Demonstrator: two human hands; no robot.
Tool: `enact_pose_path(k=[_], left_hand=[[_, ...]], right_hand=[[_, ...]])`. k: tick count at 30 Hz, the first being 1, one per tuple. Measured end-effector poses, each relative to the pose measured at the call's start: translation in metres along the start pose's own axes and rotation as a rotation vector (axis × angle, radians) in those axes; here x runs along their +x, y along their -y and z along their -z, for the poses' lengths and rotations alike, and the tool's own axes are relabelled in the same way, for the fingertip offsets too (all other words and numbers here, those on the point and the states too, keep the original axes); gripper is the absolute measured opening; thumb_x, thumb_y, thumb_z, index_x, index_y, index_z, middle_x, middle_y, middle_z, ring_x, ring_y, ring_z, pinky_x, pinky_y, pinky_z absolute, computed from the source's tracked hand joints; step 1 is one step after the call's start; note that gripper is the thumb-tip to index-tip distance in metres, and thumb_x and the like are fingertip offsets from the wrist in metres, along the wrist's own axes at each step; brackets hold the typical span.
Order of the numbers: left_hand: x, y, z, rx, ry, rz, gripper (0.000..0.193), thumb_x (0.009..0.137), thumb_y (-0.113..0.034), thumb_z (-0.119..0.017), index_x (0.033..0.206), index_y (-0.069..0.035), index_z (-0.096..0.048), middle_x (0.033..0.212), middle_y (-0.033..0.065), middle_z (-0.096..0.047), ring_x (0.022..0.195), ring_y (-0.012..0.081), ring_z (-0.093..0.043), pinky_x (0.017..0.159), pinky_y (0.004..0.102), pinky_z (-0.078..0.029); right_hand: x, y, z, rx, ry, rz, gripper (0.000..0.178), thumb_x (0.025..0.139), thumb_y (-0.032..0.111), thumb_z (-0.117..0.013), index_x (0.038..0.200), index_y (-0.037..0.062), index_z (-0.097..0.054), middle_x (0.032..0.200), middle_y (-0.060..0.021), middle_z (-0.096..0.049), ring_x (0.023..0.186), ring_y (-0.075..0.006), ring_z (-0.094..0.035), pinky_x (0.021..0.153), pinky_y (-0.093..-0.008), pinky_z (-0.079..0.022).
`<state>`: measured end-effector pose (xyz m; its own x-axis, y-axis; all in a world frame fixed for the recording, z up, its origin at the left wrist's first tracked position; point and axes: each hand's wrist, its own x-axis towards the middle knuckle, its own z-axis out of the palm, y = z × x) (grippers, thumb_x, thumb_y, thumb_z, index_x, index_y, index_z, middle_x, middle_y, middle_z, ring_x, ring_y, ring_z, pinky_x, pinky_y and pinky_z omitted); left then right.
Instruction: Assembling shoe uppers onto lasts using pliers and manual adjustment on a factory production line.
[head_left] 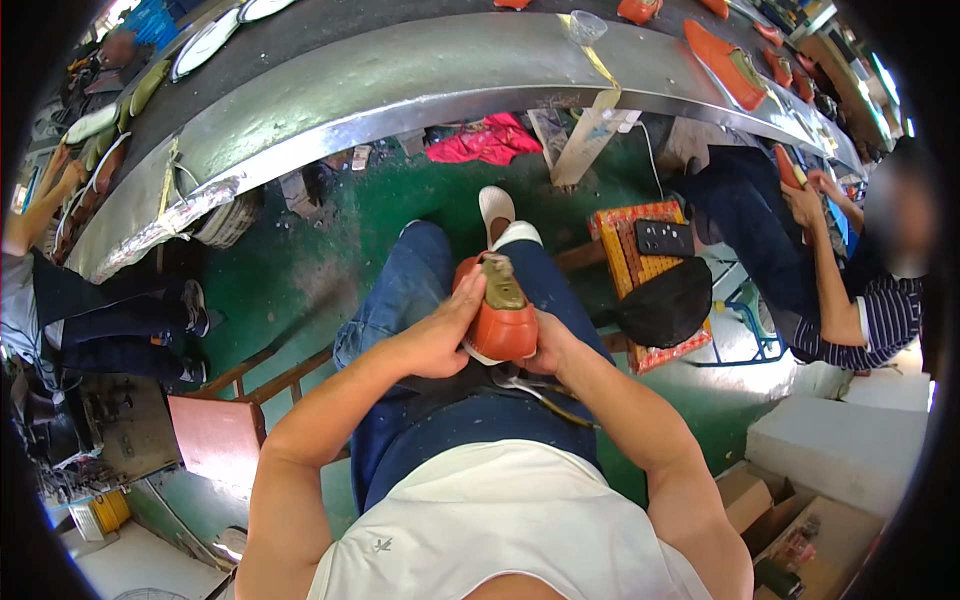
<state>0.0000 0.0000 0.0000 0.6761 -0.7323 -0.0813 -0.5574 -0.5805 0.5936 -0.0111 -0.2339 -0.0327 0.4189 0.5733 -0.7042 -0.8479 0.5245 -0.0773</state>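
Note:
An orange-red shoe (504, 331) on an olive-green last (502, 285) sits above my lap between my two hands. My left hand (447, 330) lies along the shoe's left side, its fingers together and pressed to it. From the right, my right hand (552, 342) is closed round the shoe's near end; its fingertips are hidden underneath. Just below the shoe, a metal hand tool with yellow-edged handles (540, 393) rests on my dark-blue lap covering, its head partly hidden.
A metal-edged conveyor bench (400, 105) curves across ahead, carrying an orange shoe (727, 65) and a clear plastic cup (587, 28). At right, a stool (640, 270) bears a phone (664, 238) and a black cap (665, 305). Co-workers sit on both sides.

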Motion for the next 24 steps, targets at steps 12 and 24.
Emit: enact_pose_path(k=[12, 24], left_hand=[[0.036, -0.059, -0.059, -1.419, -0.832, 0.220, 0.067, 0.112, -0.042, -0.020, 0.161, 0.002, -0.009, 0.163, 0.0152, -0.029, 0.149, 0.0249, -0.033, 0.123, 0.0379, -0.027], [0.025, -0.037, -0.006, -0.064, -0.113, 0.157, 0.126, 0.064, -0.046, -0.090, 0.162, -0.009, -0.020, 0.168, 0.0240, -0.009, 0.154, 0.0492, -0.004, 0.115, 0.0713, -0.013]], right_hand=[[0.010, -0.016, -0.014, -0.008, -0.214, 0.091, 0.046, 0.112, 0.043, -0.031, 0.134, 0.0117, -0.055, 0.128, -0.0080, -0.064, 0.111, -0.0248, -0.066, 0.095, -0.0435, -0.055], [-0.022, 0.033, 0.012, -0.014, -0.042, -0.056, 0.037, 0.110, 0.031, -0.038, 0.127, 0.0079, -0.061, 0.127, -0.0130, -0.068, 0.110, -0.0261, -0.070, 0.095, -0.0458, -0.058]])
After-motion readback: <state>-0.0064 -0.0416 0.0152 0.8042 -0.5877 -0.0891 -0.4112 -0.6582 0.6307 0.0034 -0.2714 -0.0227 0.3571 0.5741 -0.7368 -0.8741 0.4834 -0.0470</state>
